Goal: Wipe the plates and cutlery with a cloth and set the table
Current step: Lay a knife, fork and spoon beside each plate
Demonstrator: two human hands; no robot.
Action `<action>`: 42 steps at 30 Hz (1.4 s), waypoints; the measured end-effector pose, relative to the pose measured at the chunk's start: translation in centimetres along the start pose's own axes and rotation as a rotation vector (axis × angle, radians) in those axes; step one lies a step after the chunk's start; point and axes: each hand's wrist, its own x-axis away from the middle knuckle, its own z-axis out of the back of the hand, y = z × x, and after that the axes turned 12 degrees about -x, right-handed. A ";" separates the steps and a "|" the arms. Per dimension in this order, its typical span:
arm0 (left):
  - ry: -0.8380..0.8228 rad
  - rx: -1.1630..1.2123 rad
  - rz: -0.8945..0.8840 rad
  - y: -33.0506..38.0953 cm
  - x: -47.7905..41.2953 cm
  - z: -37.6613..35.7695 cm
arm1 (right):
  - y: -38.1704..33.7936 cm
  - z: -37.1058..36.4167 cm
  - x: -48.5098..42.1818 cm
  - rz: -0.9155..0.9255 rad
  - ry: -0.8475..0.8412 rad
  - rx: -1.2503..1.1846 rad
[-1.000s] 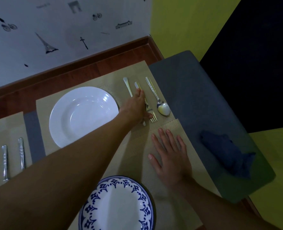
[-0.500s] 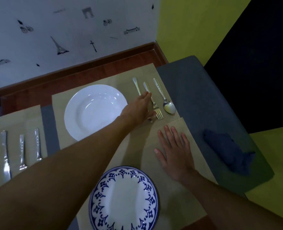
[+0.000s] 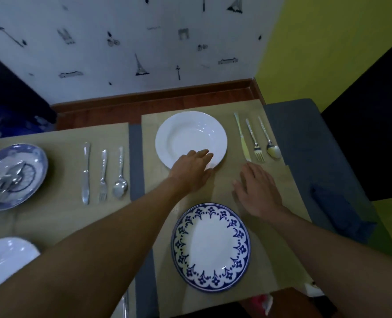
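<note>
Left hand [image 3: 191,171] has left the cutlery and come back to the white plate [image 3: 190,134]; its fingers [image 3: 201,155] now lie fairly straight across the near rim, nothing clasped, though I can't tell if the thumb is hooked under the edge. Right hand [image 3: 258,191] is unchanged: flat, palm down, fingers spread on the tan placemat [image 3: 291,200], holding nothing. Knife [image 3: 242,136], fork [image 3: 254,141] and spoon [image 3: 269,141] lie side by side just right of the white plate, all clear of both hands. Blue-rimmed plate [image 3: 211,247] sits nearer, between the forearms. Dark blue cloth [image 3: 332,207] is crumpled on the grey mat [image 3: 305,138] at right, well apart from the hands. Left setting has its own knife [image 3: 86,173], fork [image 3: 103,175] and spoon [image 3: 120,174]; further left, a blue patterned plate [image 3: 33,164] carries loose cutlery.
</note>
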 end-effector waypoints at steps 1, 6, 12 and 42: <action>0.003 0.014 0.027 -0.7 1.1 0.0 | -1.3 -0.1 -0.1 0.003 -0.006 -0.011; 0.026 0.083 0.147 -4.6 6.8 0.2 | -8.0 -1.1 -0.9 0.104 0.004 -0.079; 0.044 0.134 0.291 -10.7 13.5 0.3 | -16.2 -3.5 -0.9 0.208 -0.050 -0.055; 0.046 0.290 0.920 -39.1 30.9 -7.0 | -42.6 -21.8 -3.3 0.403 -0.229 -0.204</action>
